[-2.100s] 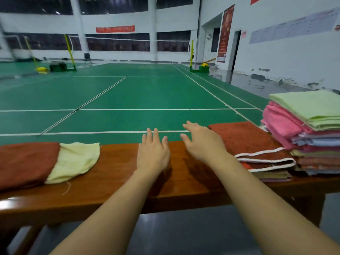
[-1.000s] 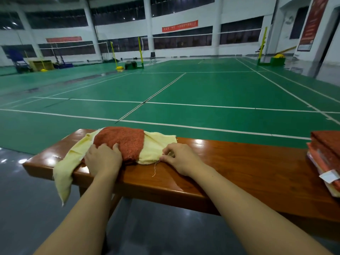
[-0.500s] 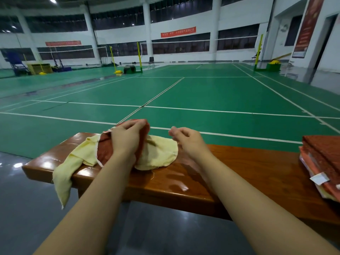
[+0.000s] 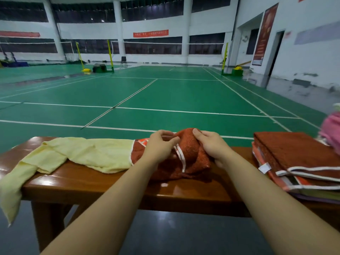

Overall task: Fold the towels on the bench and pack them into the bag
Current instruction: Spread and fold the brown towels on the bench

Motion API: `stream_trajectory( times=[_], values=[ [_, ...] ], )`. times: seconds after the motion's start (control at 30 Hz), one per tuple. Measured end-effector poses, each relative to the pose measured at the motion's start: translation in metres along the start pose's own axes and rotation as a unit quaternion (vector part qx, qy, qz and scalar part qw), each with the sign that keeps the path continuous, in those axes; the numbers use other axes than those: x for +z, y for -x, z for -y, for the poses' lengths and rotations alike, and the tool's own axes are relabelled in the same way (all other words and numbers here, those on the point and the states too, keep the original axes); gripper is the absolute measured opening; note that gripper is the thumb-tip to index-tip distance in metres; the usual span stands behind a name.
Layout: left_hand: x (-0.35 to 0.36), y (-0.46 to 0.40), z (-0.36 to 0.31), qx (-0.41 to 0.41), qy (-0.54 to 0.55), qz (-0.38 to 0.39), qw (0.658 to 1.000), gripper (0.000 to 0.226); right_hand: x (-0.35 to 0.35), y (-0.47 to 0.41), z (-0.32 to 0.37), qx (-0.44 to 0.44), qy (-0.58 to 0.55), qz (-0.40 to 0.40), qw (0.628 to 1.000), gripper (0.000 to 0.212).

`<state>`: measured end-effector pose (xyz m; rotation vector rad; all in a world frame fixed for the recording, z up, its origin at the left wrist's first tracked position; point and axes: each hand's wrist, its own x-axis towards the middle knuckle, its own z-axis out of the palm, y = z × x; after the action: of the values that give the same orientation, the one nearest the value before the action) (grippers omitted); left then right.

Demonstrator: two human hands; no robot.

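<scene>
The rust-red towel (image 4: 191, 159) lies bunched on the wooden bench (image 4: 114, 184), in the middle of the frame. My left hand (image 4: 160, 146) pinches its white-trimmed edge with curled fingers, and my right hand (image 4: 211, 144) grips the raised fold just beside it, thumb on top. To the left, a pale yellow towel (image 4: 82, 153) touches the red one and spreads along the bench; its end hangs over the left edge. At the right side of the frame a stack of folded towels (image 4: 298, 162) rests on the bench, with a pink towel (image 4: 333, 127) behind it. Farther back is the green court floor (image 4: 165, 92) with white lines.
</scene>
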<state>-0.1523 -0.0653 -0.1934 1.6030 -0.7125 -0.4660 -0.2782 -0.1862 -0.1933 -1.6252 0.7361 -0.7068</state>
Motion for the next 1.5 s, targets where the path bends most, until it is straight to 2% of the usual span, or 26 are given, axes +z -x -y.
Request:
stream_trajectory(
  times=[0.1,0.2,0.27,0.33,0.4,0.47,0.57,0.77,0.83,0.87,0.93,0.97,1.03,1.07,1.17,1.3,1.43,1.5],
  values=[
    [0.020,-0.003,-0.001,-0.113,0.122,-0.019,0.986,0.035,-0.021,0.015,0.008,-0.013,0.002,0.009,1.000,0.036],
    [0.039,0.006,-0.010,-0.234,0.212,0.083,0.945,0.021,-0.036,0.022,0.008,-0.016,0.017,-0.012,1.000,0.044],
    [0.053,0.013,-0.010,-0.290,0.256,0.134,0.912,0.010,-0.045,0.021,0.003,-0.019,0.147,-0.044,0.988,0.045],
    [0.066,0.018,-0.010,-0.317,0.288,0.152,0.891,0.009,-0.053,0.021,-0.002,-0.037,0.320,-0.114,0.940,0.037],
    [0.078,0.019,-0.011,-0.323,0.302,0.150,0.884,0.008,-0.055,0.028,-0.003,-0.091,0.356,-0.180,0.912,0.041],
    [0.087,0.019,-0.013,-0.311,0.320,0.132,0.885,0.009,-0.054,0.029,-0.003,-0.133,0.343,-0.154,0.917,0.035],
    [0.097,0.023,-0.015,-0.289,0.332,0.136,0.887,0.012,-0.045,0.029,-0.010,-0.047,0.276,-0.058,0.958,0.035],
    [0.100,0.023,-0.010,-0.274,0.319,0.073,0.904,0.007,-0.059,0.034,-0.014,0.020,0.094,-0.050,0.994,0.027],
    [0.094,0.018,-0.014,-0.278,0.336,0.074,0.897,0.017,-0.064,0.031,-0.008,0.074,-0.017,-0.042,0.996,0.031],
    [0.087,0.015,-0.018,-0.277,0.363,0.076,0.886,0.024,-0.067,0.029,-0.001,0.117,-0.110,-0.033,0.986,0.034],
    [0.070,0.002,-0.031,-0.249,0.463,0.059,0.849,0.037,-0.079,0.022,0.018,0.163,-0.313,-0.027,0.935,0.041],
    [0.058,-0.006,-0.039,-0.214,0.503,0.039,0.837,0.041,-0.086,0.018,0.030,0.148,-0.407,-0.048,0.900,0.042],
    [0.031,-0.021,-0.060,-0.127,0.524,-0.024,0.842,0.046,-0.098,0.015,0.058,0.069,-0.537,-0.122,0.832,0.037],
    [0.019,-0.025,-0.072,-0.090,0.512,-0.067,0.852,0.043,-0.102,0.016,0.071,0.019,-0.541,-0.175,0.822,0.033],
    [-0.009,-0.018,-0.112,0.018,0.488,-0.159,0.858,0.028,-0.102,0.028,0.108,-0.089,-0.415,-0.301,0.854,0.030],
    [-0.019,0.016,-0.165,0.128,0.451,-0.189,0.863,0.025,-0.090,0.049,0.149,-0.170,-0.347,-0.359,0.850,0.039],
    [-0.023,0.056,-0.196,0.204,0.336,-0.236,0.889,0.047,-0.082,0.079,0.174,-0.280,-0.236,-0.452,0.813,0.047],
    [-0.027,0.073,-0.205,0.249,0.293,-0.270,0.883,0.052,-0.081,0.102,0.188,-0.349,-0.201,-0.483,0.778,0.045]
  ],
)
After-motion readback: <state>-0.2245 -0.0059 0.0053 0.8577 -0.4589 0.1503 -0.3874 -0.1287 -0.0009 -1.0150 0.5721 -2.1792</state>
